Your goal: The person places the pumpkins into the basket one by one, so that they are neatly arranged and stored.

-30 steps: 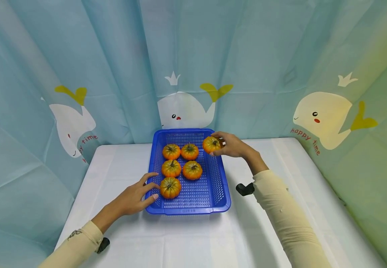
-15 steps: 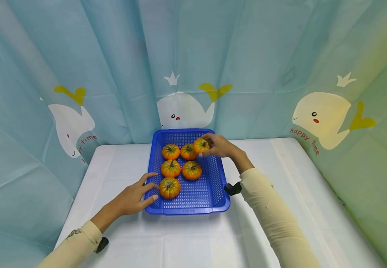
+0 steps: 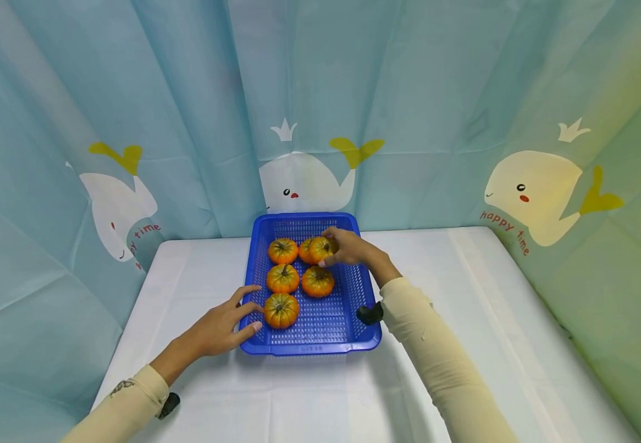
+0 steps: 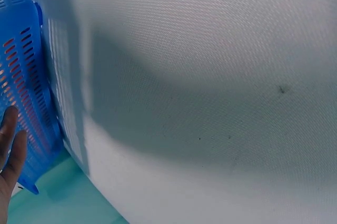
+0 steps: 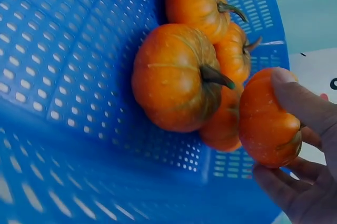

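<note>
Several small orange pumpkins, one of them a front-left pumpkin [image 3: 281,310], lie in a blue plastic basket [image 3: 311,350]. My right hand [image 3: 350,247] grips another pumpkin [image 3: 321,249] between thumb and fingers, above the back-right part of the basket. In the head view this held pumpkin partly covers a back pumpkin [image 3: 305,251]. The right wrist view shows the held pumpkin [image 5: 268,121] from the side, beside several others with dark stems. My left hand [image 3: 221,325] is at the basket's left rim, fingers spread and slightly bent; its fingers [image 4: 17,155] show near the perforated wall.
The basket stands on a white-covered table [image 3: 309,400], near its back edge. A pale blue curtain [image 3: 431,92] with printed whales hangs behind and at the sides. A black wrist device [image 3: 370,314] on the right arm overlaps the basket's right rim.
My right hand has carried the held pumpkin leftward, from the basket's right rim to over the back pumpkin. The left hand and the other pumpkins look unmoved.
</note>
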